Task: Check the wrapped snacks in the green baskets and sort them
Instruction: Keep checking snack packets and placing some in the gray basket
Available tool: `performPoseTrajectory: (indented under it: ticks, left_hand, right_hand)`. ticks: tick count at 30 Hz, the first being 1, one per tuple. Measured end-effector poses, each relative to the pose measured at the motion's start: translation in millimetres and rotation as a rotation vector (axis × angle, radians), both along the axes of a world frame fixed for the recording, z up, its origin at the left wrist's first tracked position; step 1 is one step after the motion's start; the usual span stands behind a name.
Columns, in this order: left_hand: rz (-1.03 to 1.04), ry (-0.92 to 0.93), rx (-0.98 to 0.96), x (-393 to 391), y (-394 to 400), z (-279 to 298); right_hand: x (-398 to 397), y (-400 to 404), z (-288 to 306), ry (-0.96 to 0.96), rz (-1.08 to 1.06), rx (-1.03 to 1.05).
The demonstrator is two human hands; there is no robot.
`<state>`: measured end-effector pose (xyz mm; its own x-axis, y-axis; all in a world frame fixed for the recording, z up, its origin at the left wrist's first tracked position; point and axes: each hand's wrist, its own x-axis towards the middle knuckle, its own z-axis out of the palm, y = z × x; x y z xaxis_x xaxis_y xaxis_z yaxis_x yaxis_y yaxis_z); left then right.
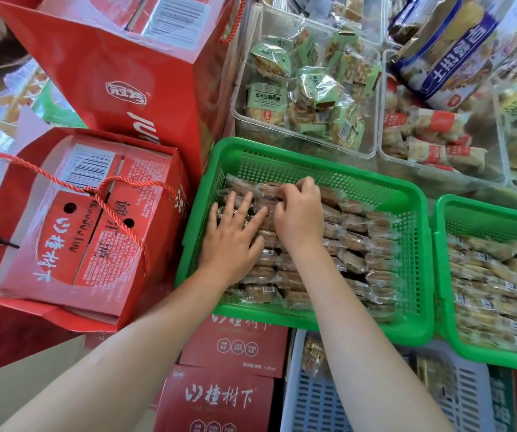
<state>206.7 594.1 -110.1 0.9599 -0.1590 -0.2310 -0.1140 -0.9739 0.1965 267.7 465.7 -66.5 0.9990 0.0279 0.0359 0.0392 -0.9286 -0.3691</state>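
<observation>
A green mesh basket (307,157) in the middle holds rows of brown snacks in clear wrappers (357,241). My left hand (232,241) lies flat with spread fingers on the snacks at the basket's left side. My right hand (297,213) reaches to the far rows, its fingers curled and pinching a wrapped snack (269,190) there. A second green basket (456,213) at the right edge is packed with paler wrapped snacks (494,291).
Red gift bags with boxes (73,219) stand to the left and behind. Clear tubs of green-wrapped snacks (307,98) and red-wrapped snacks (431,135) sit behind the baskets. Red cartons (220,397) and a grey-blue crate (313,400) lie below the baskets.
</observation>
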Motion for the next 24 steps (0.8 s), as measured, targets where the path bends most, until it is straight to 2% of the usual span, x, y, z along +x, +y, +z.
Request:
performPoseTrajectory:
  ticks: [2, 7, 14, 19, 24]
  left_hand:
    - [0.002, 0.024, 0.002, 1, 1, 1]
    - [0.007, 0.042, 0.004, 2, 0, 2]
    - [0.011, 0.06, -0.004, 1, 1, 6]
    - [0.017, 0.06, -0.014, 1, 2, 7]
    - [0.019, 0.052, -0.022, 1, 2, 2]
  right_hand:
    - [10, -3, 1, -0.003, 0.0, 0.026]
    - [26, -4, -5, 0.199, 0.028, -0.034]
    - [34, -7, 0, 0.234, -0.203, 0.155]
    - [34, -18, 12, 0.357, -0.344, 0.462]
    - [35, -32, 19, 0.516, -0.472, 0.91]
